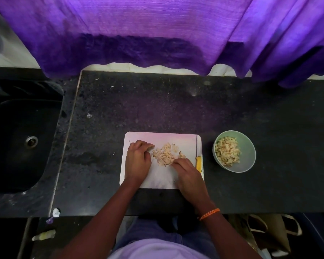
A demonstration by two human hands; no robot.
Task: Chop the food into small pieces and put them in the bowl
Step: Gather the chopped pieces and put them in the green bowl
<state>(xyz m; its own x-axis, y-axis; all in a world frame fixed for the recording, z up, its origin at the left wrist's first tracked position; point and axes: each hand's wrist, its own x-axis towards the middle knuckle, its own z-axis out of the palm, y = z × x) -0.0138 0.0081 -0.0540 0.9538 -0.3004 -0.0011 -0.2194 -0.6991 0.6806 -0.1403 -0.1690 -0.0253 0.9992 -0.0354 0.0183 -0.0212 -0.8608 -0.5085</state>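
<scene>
A white cutting board [165, 139] lies on the dark counter. A heap of pale chopped food pieces [166, 154] sits at its middle. My left hand [137, 159] rests on the board at the heap's left, fingers curled with the tips by the pieces. My right hand [187, 174] is at the heap's lower right, its fingertips touching the pieces. A knife with a yellow handle [199, 161] lies along the board's right edge, held by neither hand. A pale green bowl [248, 161], right of the board, holds chopped pieces [227, 154].
A dark sink [17, 143] is sunk into the counter at the left. A purple curtain [157, 30] hangs over the counter's far edge. Small scraps [56, 212] lie near the counter's front left edge. Bags stand on the floor at lower right.
</scene>
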